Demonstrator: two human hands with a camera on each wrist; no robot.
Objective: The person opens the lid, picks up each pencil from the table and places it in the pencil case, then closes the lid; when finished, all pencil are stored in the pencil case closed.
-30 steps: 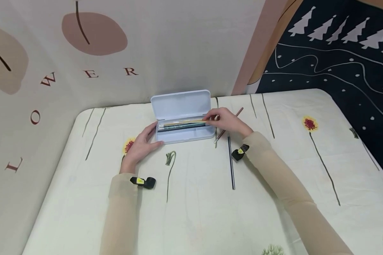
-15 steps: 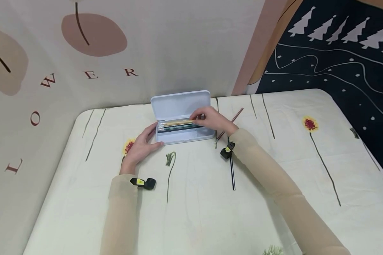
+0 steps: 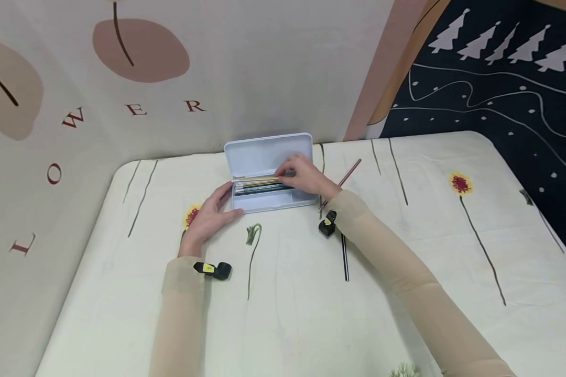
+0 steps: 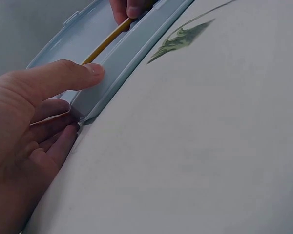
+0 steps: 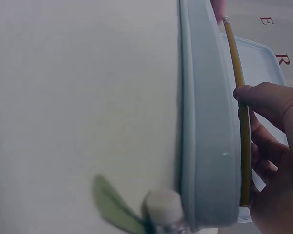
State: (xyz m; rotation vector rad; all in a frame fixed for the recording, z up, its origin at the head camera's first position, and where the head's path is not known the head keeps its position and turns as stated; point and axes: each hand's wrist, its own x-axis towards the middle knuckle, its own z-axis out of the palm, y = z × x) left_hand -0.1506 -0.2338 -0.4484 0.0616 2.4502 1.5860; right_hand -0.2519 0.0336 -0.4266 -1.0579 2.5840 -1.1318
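A pale blue pencil case (image 3: 266,203) lies with its lid raised at the back of the table. My left hand (image 3: 210,215) holds its left end, thumb at the front wall and the other fingers around the end, as the left wrist view shows. With thumb and fingers my right hand (image 3: 304,175) pinches a yellow pencil (image 5: 237,68), which lies lengthwise along the case. Its white eraser end points toward the left hand. Beside it in the case are several more pencils (image 3: 260,189), dark ones among them, partly hidden by the right hand.
A reddish-brown pencil (image 3: 351,170) lies aslant right of the case. Nearer, a dark striped pencil (image 3: 345,262) runs under the right wrist. The white cloth (image 3: 292,314) has printed flowers, and a fabric wall (image 3: 273,68) stands close behind the case.
My right hand has moved left along the case, from its right end toward the middle, and the yellow pencil has shifted left with it. The left hand has stayed put.
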